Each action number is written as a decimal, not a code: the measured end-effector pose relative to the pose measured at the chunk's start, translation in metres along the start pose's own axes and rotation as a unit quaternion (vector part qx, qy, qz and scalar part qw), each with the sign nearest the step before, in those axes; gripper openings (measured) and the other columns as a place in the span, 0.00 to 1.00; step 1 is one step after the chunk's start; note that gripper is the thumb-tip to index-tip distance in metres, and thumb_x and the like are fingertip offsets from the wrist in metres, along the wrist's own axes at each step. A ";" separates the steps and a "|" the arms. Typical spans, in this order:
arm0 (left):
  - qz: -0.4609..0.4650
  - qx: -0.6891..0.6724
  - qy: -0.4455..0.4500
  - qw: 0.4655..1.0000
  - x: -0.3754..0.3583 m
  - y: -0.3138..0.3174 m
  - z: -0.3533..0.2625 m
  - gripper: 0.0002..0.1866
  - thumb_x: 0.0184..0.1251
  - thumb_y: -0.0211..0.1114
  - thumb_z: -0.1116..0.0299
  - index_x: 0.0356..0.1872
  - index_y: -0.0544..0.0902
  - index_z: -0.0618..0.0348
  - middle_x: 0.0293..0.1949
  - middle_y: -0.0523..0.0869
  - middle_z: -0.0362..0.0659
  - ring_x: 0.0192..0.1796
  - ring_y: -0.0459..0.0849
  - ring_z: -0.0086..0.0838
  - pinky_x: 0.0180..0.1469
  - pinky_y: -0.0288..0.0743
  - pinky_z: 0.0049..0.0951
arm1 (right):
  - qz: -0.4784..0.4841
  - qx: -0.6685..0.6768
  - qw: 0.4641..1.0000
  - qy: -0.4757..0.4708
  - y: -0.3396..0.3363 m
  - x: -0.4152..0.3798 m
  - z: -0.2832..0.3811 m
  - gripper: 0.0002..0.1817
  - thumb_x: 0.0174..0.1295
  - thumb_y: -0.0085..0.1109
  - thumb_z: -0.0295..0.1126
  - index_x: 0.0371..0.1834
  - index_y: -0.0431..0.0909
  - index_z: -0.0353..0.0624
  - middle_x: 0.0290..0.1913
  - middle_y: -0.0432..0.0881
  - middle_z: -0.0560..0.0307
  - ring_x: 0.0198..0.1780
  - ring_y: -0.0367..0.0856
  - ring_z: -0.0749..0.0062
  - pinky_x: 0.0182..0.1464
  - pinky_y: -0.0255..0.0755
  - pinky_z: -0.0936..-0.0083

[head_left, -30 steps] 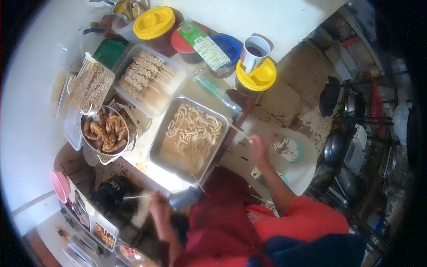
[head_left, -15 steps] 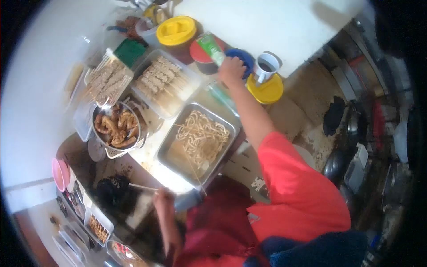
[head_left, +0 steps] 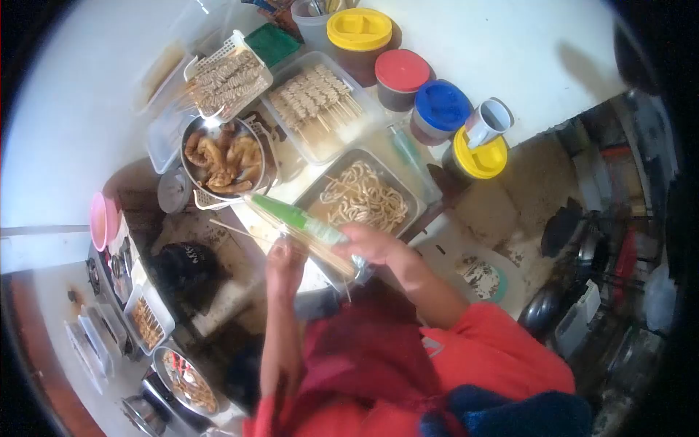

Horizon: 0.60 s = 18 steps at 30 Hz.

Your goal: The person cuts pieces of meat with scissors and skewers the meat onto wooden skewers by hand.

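A green-labelled pack of skewers (head_left: 302, 227) sits in both hands above the near edge of the table, tilted from upper left down to lower right, just in front of the steel tray (head_left: 331, 188). The right hand (head_left: 375, 244) is closed around the pack's lower end, fingers wrapped over the sticks. The left hand (head_left: 285, 262) meets the pack from below at its middle; its fingers curl against the sticks, though how firmly they grip cannot be told. A single thin stick (head_left: 229, 229) pokes out to the left, beside the left hand.

The tray behind the pack holds pale noodle-like strips (head_left: 364, 198). To its left, a metal bowl (head_left: 191, 171) of fried brown pieces (head_left: 222, 159) rests in a white basket. Beyond the tray, a clear box (head_left: 364, 120) carries a row of skewered food (head_left: 314, 98), and another basket of skewers (head_left: 227, 73) lies further left, next to a green lid (head_left: 271, 42). Along the back stand jars with yellow (head_left: 359, 29), red (head_left: 402, 70) and blue (head_left: 443, 105) lids; a white mug (head_left: 489, 120) stands on a second yellow lid (head_left: 477, 156) at the right. A pink bowl (head_left: 100, 221) shows at the left edge, and the person's red sleeves (head_left: 502, 357) fill the foreground.
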<state>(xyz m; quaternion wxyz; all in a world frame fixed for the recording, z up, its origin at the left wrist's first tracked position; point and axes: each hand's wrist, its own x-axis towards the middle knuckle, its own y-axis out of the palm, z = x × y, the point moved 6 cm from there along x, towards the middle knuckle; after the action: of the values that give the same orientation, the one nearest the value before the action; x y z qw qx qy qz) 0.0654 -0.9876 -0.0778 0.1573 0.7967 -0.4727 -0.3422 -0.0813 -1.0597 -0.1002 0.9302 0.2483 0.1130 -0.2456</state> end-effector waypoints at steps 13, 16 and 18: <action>-0.061 0.033 0.188 0.980 0.003 0.009 -0.081 0.05 0.66 0.55 0.71 0.39 0.73 0.61 0.33 0.78 0.39 0.32 0.73 0.21 0.34 0.67 0.19 | -0.072 0.306 0.946 -0.074 0.006 0.002 0.011 0.22 0.66 0.45 0.42 0.56 0.68 0.40 0.50 0.76 0.49 0.47 0.78 0.60 0.46 0.75 0.63; -0.082 -0.025 0.152 0.985 0.013 -0.041 -0.058 0.06 0.68 0.52 0.71 0.39 0.73 0.62 0.35 0.78 0.39 0.38 0.76 0.23 0.42 0.70 0.24 | -0.145 0.103 0.981 -0.071 0.004 -0.010 0.005 0.17 0.65 0.48 0.35 0.52 0.70 0.37 0.43 0.78 0.49 0.38 0.80 0.67 0.39 0.77 0.68; -0.161 -0.101 0.092 0.977 0.013 -0.060 -0.030 0.05 0.67 0.54 0.69 0.37 0.74 0.59 0.30 0.78 0.38 0.30 0.74 0.20 0.33 0.69 0.19 | -0.204 -0.110 0.970 -0.068 0.006 -0.021 0.007 0.10 0.64 0.47 0.26 0.44 0.74 0.34 0.31 0.80 0.52 0.25 0.79 0.73 0.29 0.75 0.74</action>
<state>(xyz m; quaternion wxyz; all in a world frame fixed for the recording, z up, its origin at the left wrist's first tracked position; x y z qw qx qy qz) 0.1287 -0.9709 -0.0962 0.2230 0.8704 -0.2847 -0.3341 -0.0951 -1.0502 -0.0844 0.8874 0.0991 0.1239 -0.4329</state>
